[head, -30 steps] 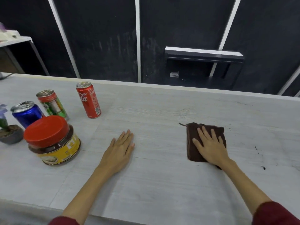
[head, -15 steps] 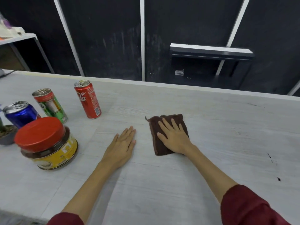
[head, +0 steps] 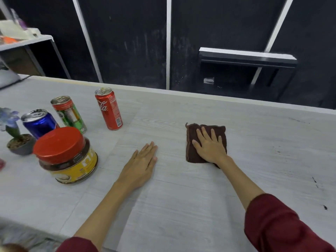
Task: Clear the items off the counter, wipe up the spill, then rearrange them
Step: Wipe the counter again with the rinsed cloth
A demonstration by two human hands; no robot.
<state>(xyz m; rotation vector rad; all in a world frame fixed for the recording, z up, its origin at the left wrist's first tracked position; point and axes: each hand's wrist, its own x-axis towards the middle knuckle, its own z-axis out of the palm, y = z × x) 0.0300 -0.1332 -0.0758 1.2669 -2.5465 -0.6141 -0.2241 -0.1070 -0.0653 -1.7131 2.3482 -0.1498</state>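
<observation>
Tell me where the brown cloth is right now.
In the head view, the brown cloth lies flat on the counter under the right hand, right of the left hand.

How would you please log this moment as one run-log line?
phase: wiping | right hand: flat on brown cloth | left hand: flat on counter | cans, jar: left side

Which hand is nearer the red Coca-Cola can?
Left. The left hand lies flat on the counter just right of and below the Coca-Cola can; the right hand presses the brown cloth farther right.
</observation>
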